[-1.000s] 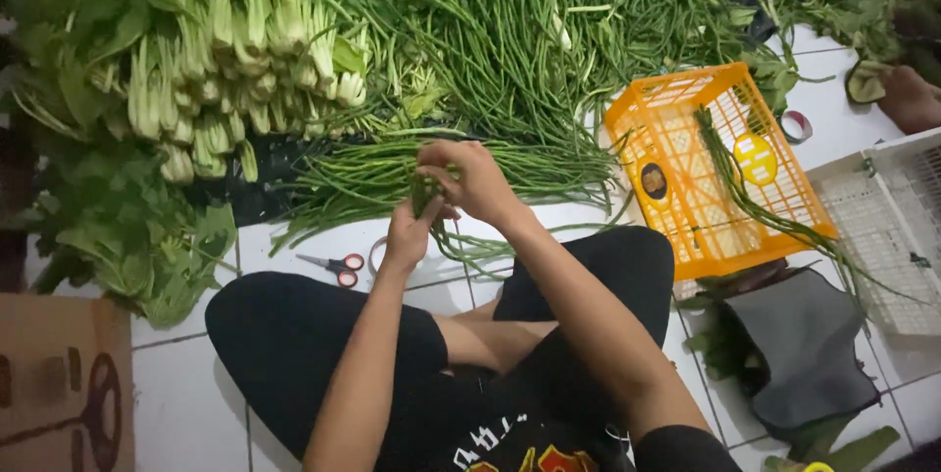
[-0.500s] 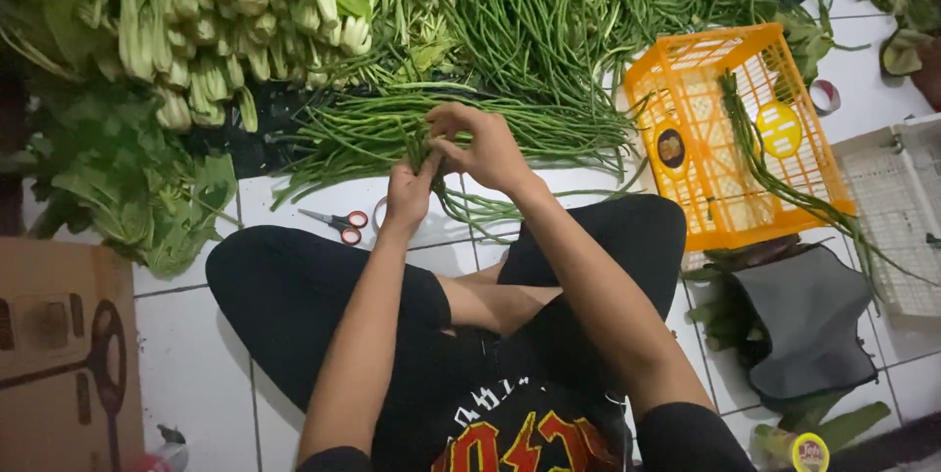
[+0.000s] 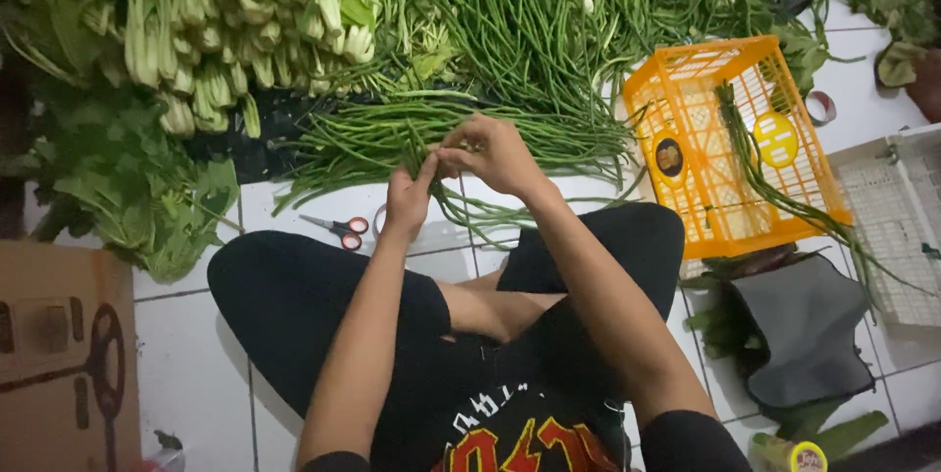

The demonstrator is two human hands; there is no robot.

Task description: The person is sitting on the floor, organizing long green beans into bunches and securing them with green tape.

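Note:
I sit cross-legged on a white tiled floor. My left hand (image 3: pixel 409 196) and my right hand (image 3: pixel 492 151) meet over a bundle of long green beans (image 3: pixel 372 144) lying in front of my knees; both pinch the bean stems where the bundle narrows. A far larger heap of long beans (image 3: pixel 529 11) spreads behind it. Small scissors with red handles (image 3: pixel 338 229) lie on the tiles just left of my left hand.
Bunches of pale-stalked leafy greens (image 3: pixel 225 21) lie at the upper left, with darker leaves (image 3: pixel 127 188) below them. An orange plastic crate (image 3: pixel 730 144) sits tipped at right, a white crate (image 3: pixel 897 227) beyond it, a grey bag (image 3: pixel 799 330) below. A cardboard box (image 3: pixel 59 354) is at left.
Both hands stay on the bean bundle, shifting slightly as the fingers work the stems. The camera has tilted down a little, so the scene sits higher in view.

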